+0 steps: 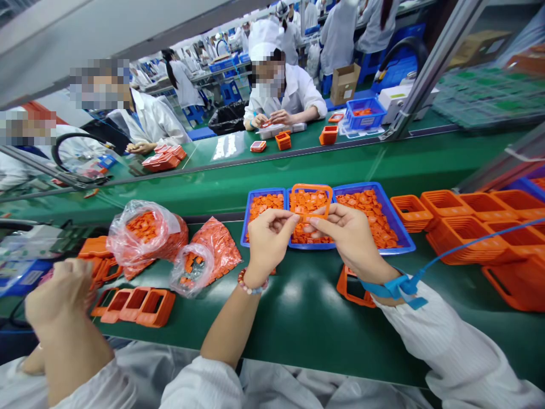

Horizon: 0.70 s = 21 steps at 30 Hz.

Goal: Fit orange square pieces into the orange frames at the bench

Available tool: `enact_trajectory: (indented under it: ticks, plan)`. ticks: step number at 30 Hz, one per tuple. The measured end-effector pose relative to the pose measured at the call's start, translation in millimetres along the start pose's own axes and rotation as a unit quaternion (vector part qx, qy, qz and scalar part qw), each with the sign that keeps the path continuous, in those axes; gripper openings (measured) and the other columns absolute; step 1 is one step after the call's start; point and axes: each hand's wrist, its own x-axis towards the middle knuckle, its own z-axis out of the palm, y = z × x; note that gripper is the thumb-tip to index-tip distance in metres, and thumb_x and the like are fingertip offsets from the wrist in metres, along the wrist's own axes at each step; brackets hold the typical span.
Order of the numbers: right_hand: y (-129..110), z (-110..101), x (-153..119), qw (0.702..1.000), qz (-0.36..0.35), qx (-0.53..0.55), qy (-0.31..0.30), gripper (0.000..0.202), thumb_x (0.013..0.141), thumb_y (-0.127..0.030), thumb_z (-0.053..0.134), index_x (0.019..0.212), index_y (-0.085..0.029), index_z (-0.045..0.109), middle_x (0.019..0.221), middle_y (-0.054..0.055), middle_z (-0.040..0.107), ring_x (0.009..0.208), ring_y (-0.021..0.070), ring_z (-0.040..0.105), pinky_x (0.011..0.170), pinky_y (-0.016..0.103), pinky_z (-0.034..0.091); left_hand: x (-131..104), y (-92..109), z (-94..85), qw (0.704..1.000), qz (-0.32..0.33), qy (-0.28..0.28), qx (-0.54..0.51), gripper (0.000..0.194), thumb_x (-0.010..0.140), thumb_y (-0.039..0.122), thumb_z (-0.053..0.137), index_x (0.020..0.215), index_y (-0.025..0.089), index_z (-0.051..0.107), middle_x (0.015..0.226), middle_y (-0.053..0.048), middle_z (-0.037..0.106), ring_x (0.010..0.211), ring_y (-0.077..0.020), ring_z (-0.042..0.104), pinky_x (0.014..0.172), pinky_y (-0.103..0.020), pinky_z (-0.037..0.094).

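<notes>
An orange plastic frame [330,199] with rounded corners is held up in front of me, above the blue bins. My left hand [270,238] pinches its lower left part between thumb and forefinger. Around its lower right side close the fingers of my right hand [349,230], which wears a blue wrist strap [389,286] with a cord. Whether a small piece is also between my fingertips, I cannot tell. Behind the frame, three blue bins [402,241] contain small orange pieces. Another orange frame [353,292] lies on the green table below my right wrist.
Stacks of orange frames [464,238] stand on the right, and more frames [155,308] on the left. Two plastic bags of orange pieces, one open bag [147,233] and one flatter bag [219,250], lie left of the bins. A co-worker's hand [59,292] is at far left.
</notes>
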Motion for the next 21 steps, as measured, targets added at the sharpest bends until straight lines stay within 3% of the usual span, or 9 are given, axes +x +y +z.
enact_trajectory:
  ticks: [5, 9, 14, 21]
  plan:
    - [-3, -1, -1, 1.0, 0.004, -0.013, 0.0, 0.038, 0.061, -0.039, 0.09, 0.074, -0.017, 0.062, 0.064, 0.003, 0.073, 0.059, 0.0171, 0.072, 0.056, 0.025, 0.061, 1, -1, -0.1, 1.0, -0.007, 0.006, -0.01, 0.016, 0.079, 0.032, 0.075, 0.076, 0.017, 0.072, 0.068, -0.001, 0.067, 0.056, -0.0101, 0.053, 0.054, -0.023, 0.043]
    - [-5, -2, -2, 1.0, -0.002, -0.023, -0.002, 0.037, 0.061, -0.039, 0.09, 0.074, -0.016, 0.064, 0.061, 0.003, 0.072, 0.055, 0.0168, 0.071, 0.053, 0.025, 0.06, 4, -7, 3.3, 0.996, -0.047, 0.005, -0.076, 0.022, 0.074, 0.032, 0.079, 0.079, 0.016, 0.066, 0.071, 0.0, 0.064, 0.056, -0.0079, 0.053, 0.053, -0.02, 0.045]
    - [-6, -2, -3, 0.999, -0.014, -0.042, -0.002, 0.037, 0.061, -0.039, 0.09, 0.072, -0.016, 0.064, 0.06, 0.003, 0.072, 0.053, 0.0173, 0.071, 0.052, 0.026, 0.06, 5, -11, 5.7, 0.984, -0.096, -0.07, -0.136, 0.031, 0.077, 0.039, 0.076, 0.091, 0.015, 0.062, 0.076, -0.001, 0.063, 0.053, -0.007, 0.054, 0.049, -0.019, 0.045]
    - [-10, 0, -7, 0.998, 0.003, -0.051, -0.025, 0.037, 0.061, -0.041, 0.09, 0.074, -0.017, 0.064, 0.057, 0.002, 0.071, 0.052, 0.0176, 0.071, 0.05, 0.026, 0.06, 1, -1, 2.4, 0.985, -0.08, -0.071, -0.133, 0.033, 0.072, 0.037, 0.081, 0.083, 0.016, 0.058, 0.067, 0.003, 0.058, 0.056, -0.0064, 0.052, 0.052, -0.017, 0.043]
